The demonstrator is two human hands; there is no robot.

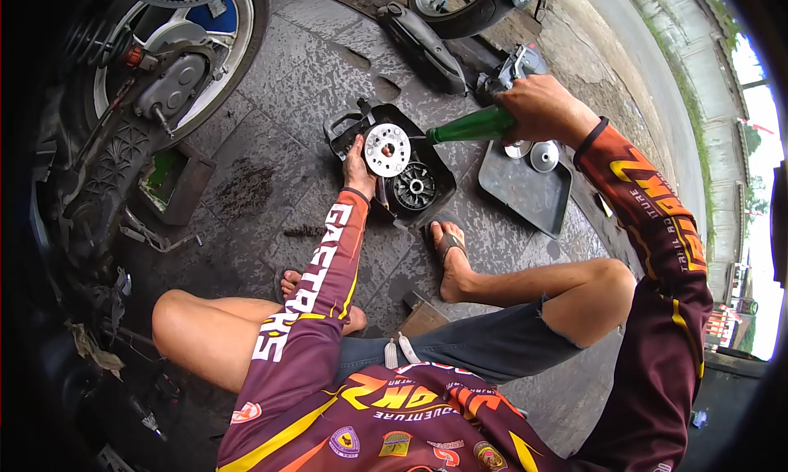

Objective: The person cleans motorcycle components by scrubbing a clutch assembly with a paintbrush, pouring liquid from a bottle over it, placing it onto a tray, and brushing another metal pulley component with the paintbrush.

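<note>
My left hand [359, 170] is closed on the edge of a round silver metal disc [400, 153] with holes around its face and a larger hole at its centre. Below the disc is a black open container [446, 181], where a dark finned wheel [414, 189] lies. My right hand [548, 109] is wrapped round a green glass bottle [472, 126]. The bottle is tilted nearly level, its mouth pointing left towards the disc, a short way from it. Whether liquid is coming out I cannot tell.
Right of the container, a grey metal tray [525, 197] holds round silver parts [544, 156]. A long black motorcycle part [423, 47] lies behind. At left stands a motorcycle's rear wheel [246, 57] near a small box [182, 189]. My sandalled foot [454, 267] is close to the container.
</note>
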